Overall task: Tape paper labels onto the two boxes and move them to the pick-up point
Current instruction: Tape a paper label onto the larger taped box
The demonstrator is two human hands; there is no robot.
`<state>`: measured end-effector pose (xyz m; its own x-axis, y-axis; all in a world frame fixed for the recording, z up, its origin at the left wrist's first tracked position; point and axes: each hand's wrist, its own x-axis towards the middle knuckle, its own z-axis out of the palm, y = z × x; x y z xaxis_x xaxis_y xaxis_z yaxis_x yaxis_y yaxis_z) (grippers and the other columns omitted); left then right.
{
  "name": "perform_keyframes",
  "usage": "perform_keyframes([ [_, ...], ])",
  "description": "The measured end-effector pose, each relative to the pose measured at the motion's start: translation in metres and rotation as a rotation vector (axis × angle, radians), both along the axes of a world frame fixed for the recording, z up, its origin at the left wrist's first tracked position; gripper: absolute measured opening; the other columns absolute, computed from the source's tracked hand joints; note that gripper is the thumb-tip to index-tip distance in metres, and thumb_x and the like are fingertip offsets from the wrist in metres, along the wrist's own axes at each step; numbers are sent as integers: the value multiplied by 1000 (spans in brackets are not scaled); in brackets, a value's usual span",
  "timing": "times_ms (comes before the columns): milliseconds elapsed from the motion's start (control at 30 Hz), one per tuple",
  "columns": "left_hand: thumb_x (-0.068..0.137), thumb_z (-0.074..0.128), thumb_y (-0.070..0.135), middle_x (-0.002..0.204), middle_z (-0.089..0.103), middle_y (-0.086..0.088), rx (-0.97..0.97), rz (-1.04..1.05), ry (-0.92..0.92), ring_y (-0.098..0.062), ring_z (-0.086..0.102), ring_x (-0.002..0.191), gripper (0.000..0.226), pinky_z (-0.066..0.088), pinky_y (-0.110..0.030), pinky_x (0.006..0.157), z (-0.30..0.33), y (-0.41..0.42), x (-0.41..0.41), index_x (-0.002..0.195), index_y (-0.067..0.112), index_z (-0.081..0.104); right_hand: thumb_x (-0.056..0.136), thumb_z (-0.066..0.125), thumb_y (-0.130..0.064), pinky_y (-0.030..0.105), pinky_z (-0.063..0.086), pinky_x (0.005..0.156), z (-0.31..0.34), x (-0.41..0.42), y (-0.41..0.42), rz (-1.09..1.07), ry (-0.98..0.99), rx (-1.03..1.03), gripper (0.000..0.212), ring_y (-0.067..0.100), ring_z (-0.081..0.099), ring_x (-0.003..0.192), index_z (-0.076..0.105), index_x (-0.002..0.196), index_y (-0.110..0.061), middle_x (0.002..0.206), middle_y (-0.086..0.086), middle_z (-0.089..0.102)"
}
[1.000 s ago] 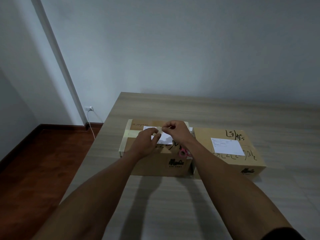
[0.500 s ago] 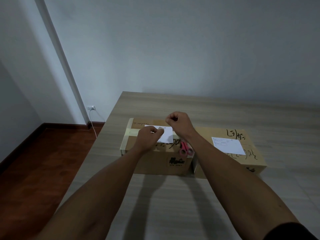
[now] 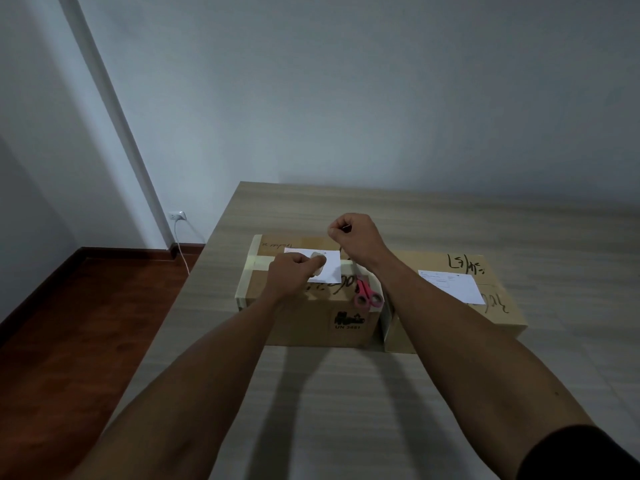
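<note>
"UN 3481" printed on left box (image 3: 322,320) front, other writing illegible

Both bare forearms stretched forward from the bottom edge, converging toward the middle. Left hand (image 3: 292,271) knuckles up, fingers curled, thumb and fingertips pinching something pale at the tip. Right hand (image 3: 356,237) raised a little higher and farther out, closed into a loose fist, thumb pressed against forefinger in a pinch. Dark sleeve edge on the right upper arm.
</note>
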<state>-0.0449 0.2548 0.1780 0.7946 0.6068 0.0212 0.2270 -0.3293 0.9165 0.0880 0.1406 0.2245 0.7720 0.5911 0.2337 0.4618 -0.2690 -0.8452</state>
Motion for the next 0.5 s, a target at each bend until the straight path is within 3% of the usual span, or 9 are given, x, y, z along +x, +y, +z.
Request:
perform_keyframes([
  [67, 85, 78, 34, 72, 74, -4, -20, -26, 8, -26, 72, 79, 33, 56, -44, 76, 0, -2, -1, 66, 7, 73, 92, 69, -7, 24, 50, 73, 1, 1, 1, 17, -7, -14, 13, 11, 65, 80, 71, 81, -14, 84, -3, 70],
  [133, 85, 80, 33, 89, 75, -5, -35, -40, 7, -23, 72, 81, 31, 58, -46, 81, -1, -2, 1, 82, 4, 72, 92, 69, -7, 25, 52, 75, 1, 2, 1, 30, -16, -23, 11, 13, 66, 82, 72, 83, -11, 85, -1, 71],
  [233, 89, 78, 32, 123, 60, -2, -134, -80, -28, -17, 72, 80, 45, 60, -37, 70, 5, -1, 0, 121, 14, 53, 93, 70, -8, 25, 53, 76, 1, 3, 2, 38, -35, -43, 7, 14, 67, 83, 74, 87, -6, 87, 0, 72],
  [300, 92, 76, 27, 125, 59, -7, -185, -131, -13, -20, 71, 78, 60, 55, -28, 62, 9, 1, 2, 140, 20, 41, 93, 70, -8, 26, 53, 76, 1, 3, 2, 43, -63, -58, 8, 13, 66, 82, 75, 88, -5, 87, 0, 72],
  [367, 94, 73, 25, 119, 61, -10, -197, -176, 18, -21, 69, 78, 62, 55, -28, 64, 12, 3, 4, 146, 23, 40, 93, 70, -8, 26, 53, 75, 2, 3, 2, 50, -93, -67, 8, 12, 66, 81, 76, 88, -5, 86, -1, 72],
  [500, 95, 72, 24, 110, 66, -10, -242, -234, 30, -27, 66, 105, 61, 56, -41, 88, 14, 2, 9, 148, 28, 42, 92, 71, -8, 23, 50, 72, 4, 4, 2, 61, -124, -80, 8, 9, 65, 77, 76, 86, -8, 84, -4, 71],
])
